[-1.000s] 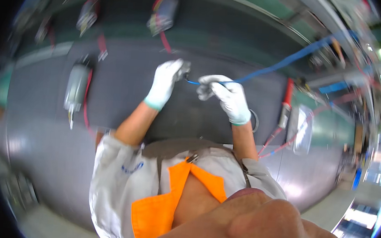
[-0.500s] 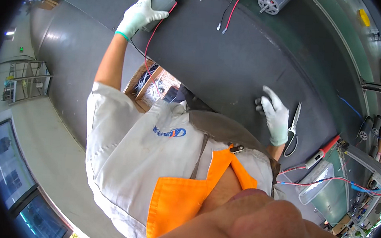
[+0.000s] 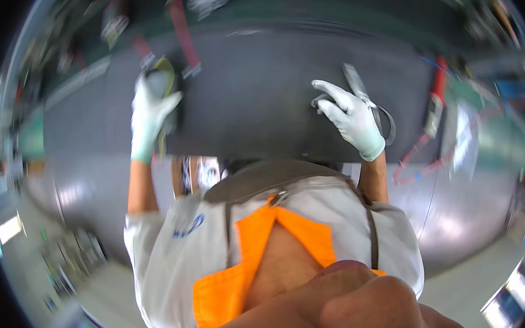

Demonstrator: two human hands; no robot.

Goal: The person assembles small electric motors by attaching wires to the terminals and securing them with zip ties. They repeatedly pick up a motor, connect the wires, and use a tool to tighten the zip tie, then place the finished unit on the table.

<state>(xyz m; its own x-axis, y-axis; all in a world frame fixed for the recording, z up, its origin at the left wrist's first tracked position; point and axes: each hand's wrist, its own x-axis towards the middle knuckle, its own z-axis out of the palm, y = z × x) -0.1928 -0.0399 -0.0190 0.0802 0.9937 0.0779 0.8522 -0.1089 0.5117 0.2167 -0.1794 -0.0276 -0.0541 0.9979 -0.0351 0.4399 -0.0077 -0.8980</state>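
At the left of the dark worktop, my left hand, in a white glove, is wrapped round a grey cylindrical motor. The motor is smeared by motion, and my palm and fingers hide part of it. My right hand, gloved too, hovers over the worktop with its fingers apart and slightly bent, holding nothing. Just beside and partly behind it lies a pair of scissors, its blades pointing away from me and a dark handle loop by my wrist.
Beyond my left hand are blurred red leads and another motor. At the right lies a red-handled tool with a cable, beside a clear plastic piece. A box sits below the table's near edge.
The whole view has swung to the right, blurring the scene. My left hand stays on the motor. My right hand now appears closer to the scissors, still empty.
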